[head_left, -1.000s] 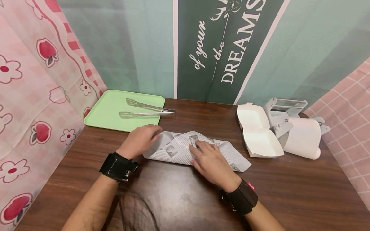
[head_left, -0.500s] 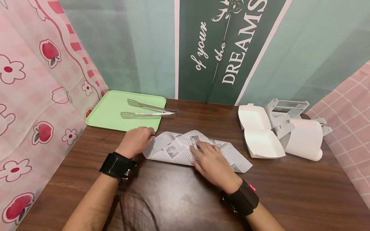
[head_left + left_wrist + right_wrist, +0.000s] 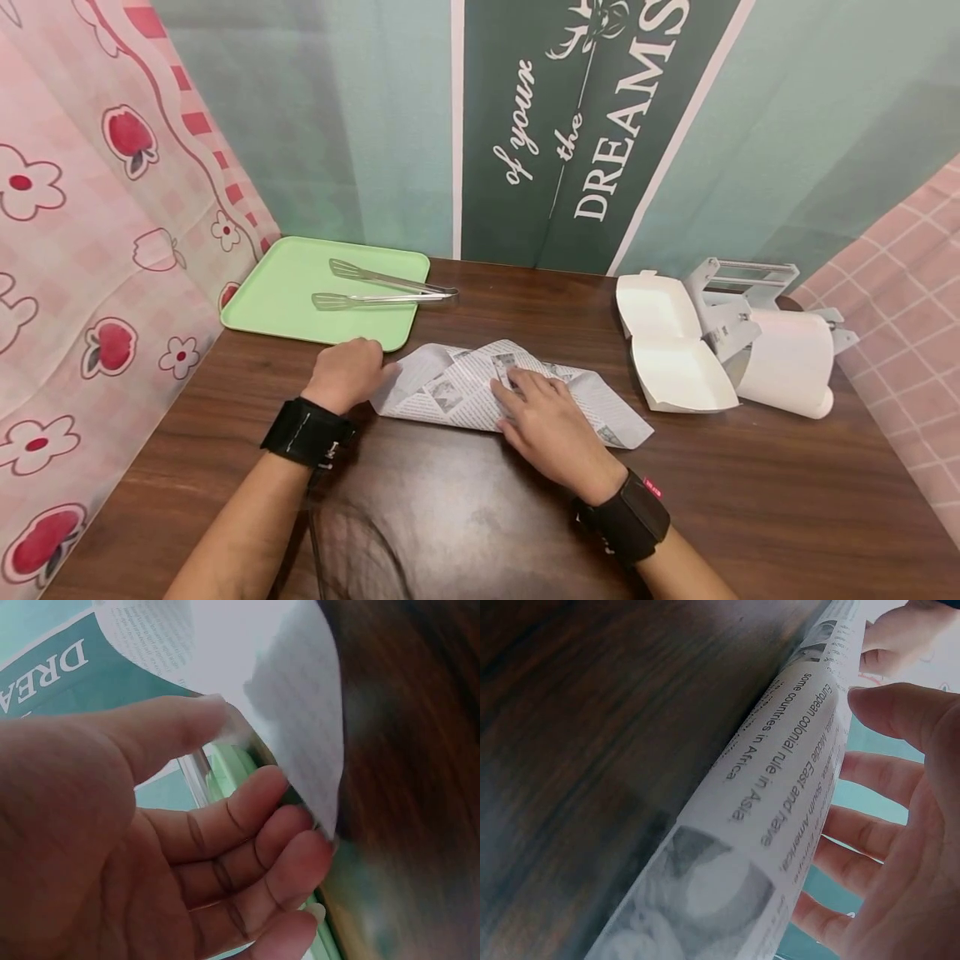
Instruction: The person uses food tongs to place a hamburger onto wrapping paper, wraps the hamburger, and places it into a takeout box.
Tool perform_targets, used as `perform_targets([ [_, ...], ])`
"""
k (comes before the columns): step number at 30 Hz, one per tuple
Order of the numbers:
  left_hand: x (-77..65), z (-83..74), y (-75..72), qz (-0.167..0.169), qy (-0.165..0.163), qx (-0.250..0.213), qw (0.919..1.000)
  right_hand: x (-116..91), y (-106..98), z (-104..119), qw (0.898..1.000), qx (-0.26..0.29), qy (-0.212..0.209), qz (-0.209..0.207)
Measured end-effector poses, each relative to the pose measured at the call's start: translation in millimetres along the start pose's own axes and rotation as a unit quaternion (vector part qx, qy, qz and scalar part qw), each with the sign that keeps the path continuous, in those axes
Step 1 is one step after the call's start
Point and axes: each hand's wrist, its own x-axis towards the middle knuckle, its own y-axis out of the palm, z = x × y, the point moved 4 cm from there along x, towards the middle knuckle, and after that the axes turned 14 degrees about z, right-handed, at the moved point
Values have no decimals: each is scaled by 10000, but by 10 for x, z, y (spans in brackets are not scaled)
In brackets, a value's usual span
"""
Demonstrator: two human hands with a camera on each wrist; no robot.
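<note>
A sheet of newspaper-print wrapping paper [image 3: 472, 387] lies folded into a long, low packet on the dark wood table, its pointed ends to left and right. My right hand [image 3: 551, 425] rests on the packet's middle, fingers spread and slightly bent; the right wrist view shows the fingertips on its printed top. At the left end is my left hand [image 3: 348, 375]. In the left wrist view its thumb and loosely bent fingers [image 3: 255, 802] stand apart at the edge of the paper's loose end [image 3: 292, 712]. Whatever the paper wraps is hidden.
Behind the left hand lies a green tray [image 3: 277, 292], with metal tongs [image 3: 390, 296] partly over its right edge. At the right stand an opened white takeaway box [image 3: 678, 371] and a white roll [image 3: 791, 358] in a holder [image 3: 731, 321]. Curtains enclose the table.
My left hand has drawn back left and down from over the packet's left end to its tip. The right hand and the packet stay in place.
</note>
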Motion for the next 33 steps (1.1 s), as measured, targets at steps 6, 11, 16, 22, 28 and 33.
perform_targets([
  [6,16,-9,17,140,147,-187,9996,3,2,3,10000,19,6,12],
  [11,15,-21,20,360,611,-417,9966,8,6,-2,10000,11,-5,8],
  [16,-6,-56,15,678,1329,-707,9863,11,8,-1,10000,44,5,42],
  [22,-12,-91,-10,721,1567,-816,9816,11,11,-1,9999,75,38,101],
  [28,-1,-101,-38,576,1554,-898,9821,13,18,-3,9999,48,39,115],
  [33,-11,-108,-77,519,1578,-1201,9788,19,19,-5,9999,65,49,111],
])
